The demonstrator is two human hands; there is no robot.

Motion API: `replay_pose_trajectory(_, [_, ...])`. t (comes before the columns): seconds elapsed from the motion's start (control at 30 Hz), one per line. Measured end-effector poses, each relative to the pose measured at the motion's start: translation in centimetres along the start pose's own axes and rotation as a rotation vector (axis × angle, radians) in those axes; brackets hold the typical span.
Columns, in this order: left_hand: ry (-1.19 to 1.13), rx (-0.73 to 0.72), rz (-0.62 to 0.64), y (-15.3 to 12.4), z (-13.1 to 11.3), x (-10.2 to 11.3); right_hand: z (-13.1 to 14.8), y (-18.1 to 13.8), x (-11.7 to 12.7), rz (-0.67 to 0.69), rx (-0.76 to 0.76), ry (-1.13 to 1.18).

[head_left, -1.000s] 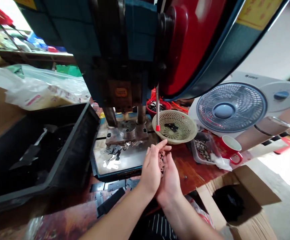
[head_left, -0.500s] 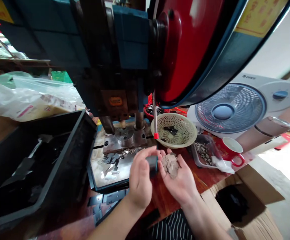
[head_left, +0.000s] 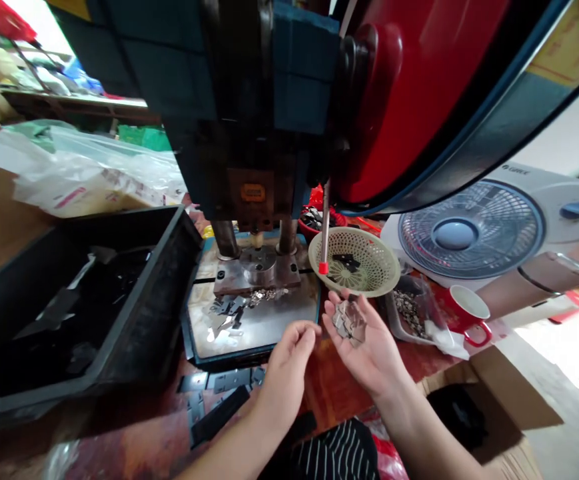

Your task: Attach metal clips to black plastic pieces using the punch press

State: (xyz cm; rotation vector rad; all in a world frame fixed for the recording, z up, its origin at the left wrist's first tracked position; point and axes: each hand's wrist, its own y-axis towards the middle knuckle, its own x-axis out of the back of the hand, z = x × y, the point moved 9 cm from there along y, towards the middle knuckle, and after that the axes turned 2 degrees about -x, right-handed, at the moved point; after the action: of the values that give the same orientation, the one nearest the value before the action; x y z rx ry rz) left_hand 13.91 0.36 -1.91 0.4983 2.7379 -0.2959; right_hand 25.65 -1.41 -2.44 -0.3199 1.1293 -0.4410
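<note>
My right hand (head_left: 369,347) lies palm up and cupped in front of the press, with a small heap of thin metal pieces (head_left: 350,320) resting in it. Just left of it, my left hand (head_left: 286,367) has its fingers curled, thumb and forefinger tips meeting near the edge of the steel tray (head_left: 269,327); anything between them is too small to see. Loose metal pieces (head_left: 226,317) lie on that tray, below the press die (head_left: 258,267).
A big black bin (head_left: 69,313) stands at left. A beige basket (head_left: 356,265), a red-tipped rod (head_left: 323,268), a clear tray of small parts (head_left: 409,308), a red cup (head_left: 466,308) and a fan (head_left: 462,233) crowd the right. A cardboard box (head_left: 499,373) sits lower right; black strips (head_left: 219,387) lie near me.
My hands, pressed together a second ago, have parted. The right one opened palm up with the pieces and moved right; the left drew back and curled.
</note>
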Motion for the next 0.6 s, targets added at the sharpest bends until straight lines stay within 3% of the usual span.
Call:
replay_pose_trajectory(0.1, [-0.485, 0.148, -0.119, 0.3, 0.6, -0.1, -2.8, 0.5, -0.8, -0.010, 0.001, -0.034])
replay_pose_trajectory(0.23, [-0.757, 0.248, -0.254, 0.1, 0.9, -0.3, -5.5, 0.8, -1.7, -0.001, 0.021, -0.041])
replay_pose_trajectory(0.37, [-0.848, 0.224, -0.323, 0.0, 0.9, 0.3, -6.2, 0.7, -2.1, 0.016, 0.089, -0.102])
replay_pose_trajectory(0.6, [-0.714, 0.065, -0.233, -0.2, 0.3, 1.3, -6.3, 0.8, -2.2, 0.009, 0.176, -0.139])
